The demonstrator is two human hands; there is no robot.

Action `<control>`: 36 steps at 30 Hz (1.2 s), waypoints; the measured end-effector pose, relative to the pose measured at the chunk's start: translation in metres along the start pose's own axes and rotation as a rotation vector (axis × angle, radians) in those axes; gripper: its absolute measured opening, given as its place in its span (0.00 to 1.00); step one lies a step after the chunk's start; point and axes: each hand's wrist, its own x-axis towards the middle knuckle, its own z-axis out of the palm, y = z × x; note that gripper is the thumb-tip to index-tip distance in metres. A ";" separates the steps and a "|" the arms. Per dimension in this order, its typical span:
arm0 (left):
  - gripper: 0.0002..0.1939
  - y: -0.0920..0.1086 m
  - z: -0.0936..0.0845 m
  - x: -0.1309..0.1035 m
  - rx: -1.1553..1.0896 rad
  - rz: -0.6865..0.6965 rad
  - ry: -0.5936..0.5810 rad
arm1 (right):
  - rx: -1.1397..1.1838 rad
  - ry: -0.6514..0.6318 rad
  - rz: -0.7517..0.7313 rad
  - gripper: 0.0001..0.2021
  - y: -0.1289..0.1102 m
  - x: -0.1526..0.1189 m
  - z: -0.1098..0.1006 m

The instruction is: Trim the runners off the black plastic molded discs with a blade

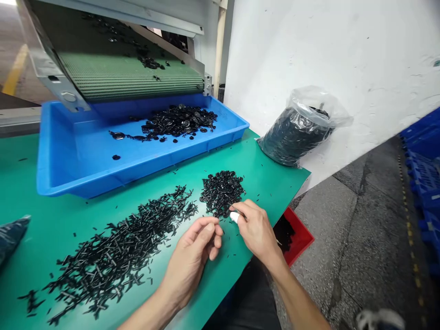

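Note:
My left hand (pixel 195 254) is over the green table between two piles, its fingers curled with thumb and index tip together; anything in the pinch is too small to make out. My right hand (pixel 254 227), a white cover on one fingertip, pinches a thin dark tool at the near edge of the round pile of small black parts (pixel 222 190). To the left spreads a long pile of black branched pieces (pixel 117 252). Small black bits lie scattered around both piles.
A blue tray (pixel 137 172) with black parts stands under a green conveyor belt (pixel 130 68). A filled clear bag (pixel 295 133) leans by the white wall. Below the table's right edge is a red bin (pixel 302 240). Another bag (pixel 12 236) lies far left.

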 end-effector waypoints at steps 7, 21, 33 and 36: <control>0.14 -0.004 -0.003 0.001 0.139 0.019 -0.064 | 0.148 -0.072 -0.091 0.18 -0.025 -0.021 -0.012; 0.16 -0.009 -0.007 0.001 0.049 0.026 0.024 | -0.214 0.026 -0.190 0.18 -0.027 -0.055 -0.001; 0.12 -0.012 -0.007 0.000 0.192 0.095 0.029 | -0.270 0.107 -0.179 0.16 -0.036 -0.055 0.010; 0.13 -0.012 -0.005 -0.002 0.247 0.119 0.058 | -0.316 0.128 -0.169 0.14 -0.039 -0.055 0.013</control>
